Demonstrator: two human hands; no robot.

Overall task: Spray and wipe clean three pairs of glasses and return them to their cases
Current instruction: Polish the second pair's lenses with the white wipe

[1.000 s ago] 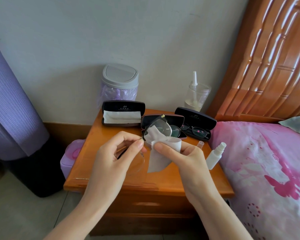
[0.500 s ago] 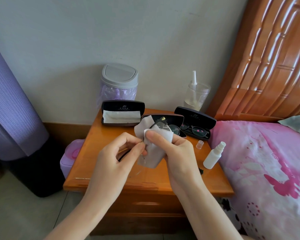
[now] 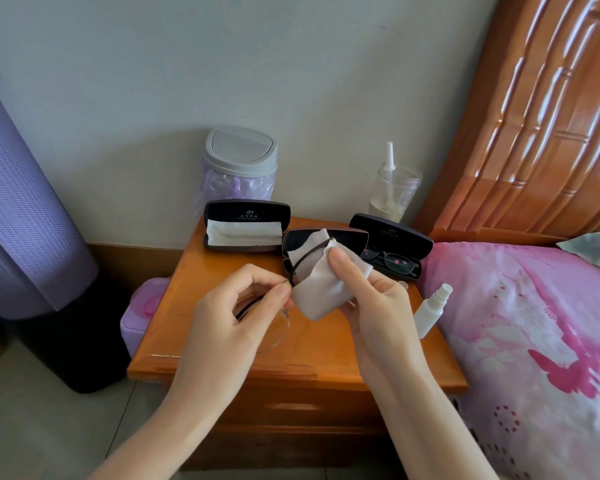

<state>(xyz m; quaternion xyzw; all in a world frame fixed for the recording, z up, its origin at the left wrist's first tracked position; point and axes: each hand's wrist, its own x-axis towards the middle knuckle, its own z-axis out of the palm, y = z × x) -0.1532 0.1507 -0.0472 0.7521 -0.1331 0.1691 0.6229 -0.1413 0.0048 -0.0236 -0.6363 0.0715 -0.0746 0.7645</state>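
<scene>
My left hand [image 3: 232, 313] pinches a pair of dark-rimmed glasses [image 3: 274, 327] at the bridge, above the wooden nightstand [image 3: 194, 282]. My right hand [image 3: 371, 299] presses a white cleaning cloth [image 3: 319, 289] around the right lens, which the cloth hides. Three open black cases stand at the back: the left case [image 3: 246, 216] holds a folded white cloth, the middle case [image 3: 347, 237] is partly behind the cloth, and the right case [image 3: 392, 237] holds another pair of glasses [image 3: 392, 261]. A small white spray bottle [image 3: 432, 310] stands at the nightstand's right edge.
A small grey-lidded bin [image 3: 239, 168] and a clear jar [image 3: 394, 188] stand at the back by the wall. A pink bed [image 3: 534, 323] adjoins the right side, with a wooden headboard [image 3: 534, 116]. A purple box [image 3: 142, 306] and a purple mat roll [image 3: 18, 209] are on the left.
My right hand has shifted the cloth over the right lens, wrapping it more fully. The left hand has kept its hold on the glasses and barely moved.
</scene>
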